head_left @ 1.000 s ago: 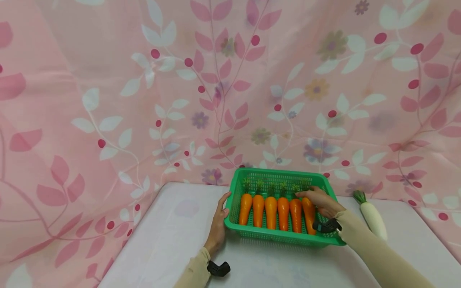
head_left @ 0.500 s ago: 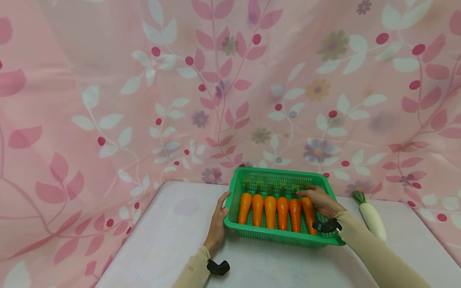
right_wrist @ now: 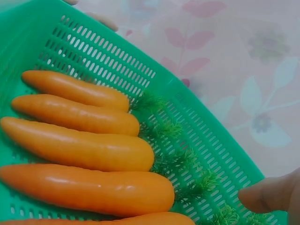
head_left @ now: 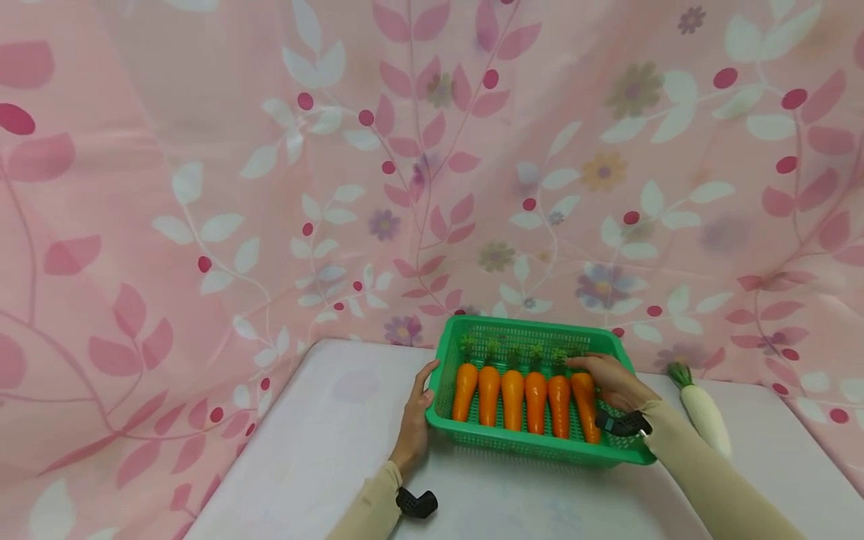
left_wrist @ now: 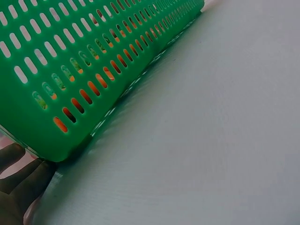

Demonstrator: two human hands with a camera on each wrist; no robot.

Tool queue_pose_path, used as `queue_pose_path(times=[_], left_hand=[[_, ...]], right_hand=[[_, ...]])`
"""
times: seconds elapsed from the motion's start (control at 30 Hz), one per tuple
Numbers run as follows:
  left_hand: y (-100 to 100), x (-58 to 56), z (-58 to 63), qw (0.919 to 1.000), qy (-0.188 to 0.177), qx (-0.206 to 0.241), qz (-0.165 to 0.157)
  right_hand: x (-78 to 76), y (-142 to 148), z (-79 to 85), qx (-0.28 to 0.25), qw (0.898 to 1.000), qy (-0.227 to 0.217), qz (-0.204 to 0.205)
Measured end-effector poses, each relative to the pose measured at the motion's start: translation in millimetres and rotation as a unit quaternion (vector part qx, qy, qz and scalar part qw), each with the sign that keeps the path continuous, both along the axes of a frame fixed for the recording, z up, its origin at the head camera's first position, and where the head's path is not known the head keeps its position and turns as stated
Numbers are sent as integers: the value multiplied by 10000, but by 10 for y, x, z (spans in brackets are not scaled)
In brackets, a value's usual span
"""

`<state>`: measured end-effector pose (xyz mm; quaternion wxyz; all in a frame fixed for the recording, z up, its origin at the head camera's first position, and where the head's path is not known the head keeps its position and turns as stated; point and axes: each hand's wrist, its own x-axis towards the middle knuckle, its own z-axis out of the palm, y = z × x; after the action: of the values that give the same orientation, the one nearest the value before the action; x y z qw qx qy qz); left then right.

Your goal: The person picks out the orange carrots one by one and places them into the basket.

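Note:
Several orange carrots (head_left: 513, 401) with feathery green tops lie side by side in a green plastic basket (head_left: 526, 442). My left hand (head_left: 412, 424) touches the basket's left end, its forefinger and thumb spread against the side; in the left wrist view its fingers (left_wrist: 28, 180) are by a lower corner. Inside the basket on the right, my right hand (head_left: 610, 379) is at the top of the rightmost carrot (head_left: 585, 409), which leans slightly, and appears to pinch it. That hand hides part of the carrot's greens. One finger (right_wrist: 265, 193) shows in the right wrist view.
A white radish (head_left: 705, 420) with a green top lies on the table (head_left: 337, 450) to the right of the basket. Pink floral cloth (head_left: 432, 165) hangs behind the table's back edge. Each wrist wears a black camera mount (head_left: 417, 503).
The head view has shifted slightly. My right hand and the rightmost carrot have moved a little to the right, widening the gap beside its neighbour. My left hand stays at the basket's end.

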<state>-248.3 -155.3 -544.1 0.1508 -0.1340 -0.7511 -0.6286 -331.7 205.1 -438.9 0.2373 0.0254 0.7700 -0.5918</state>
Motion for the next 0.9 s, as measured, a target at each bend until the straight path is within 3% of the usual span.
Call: queue_pose_path(times=[0.53,0.9], left_hand=[[20,-7,20,9998,160,-75,8],[2,7,5,10000,68,-48,9]], right_hand=[[-3,17,-9,78,10000,25,-29],[7,11,-15,129,9999,58,-7]])
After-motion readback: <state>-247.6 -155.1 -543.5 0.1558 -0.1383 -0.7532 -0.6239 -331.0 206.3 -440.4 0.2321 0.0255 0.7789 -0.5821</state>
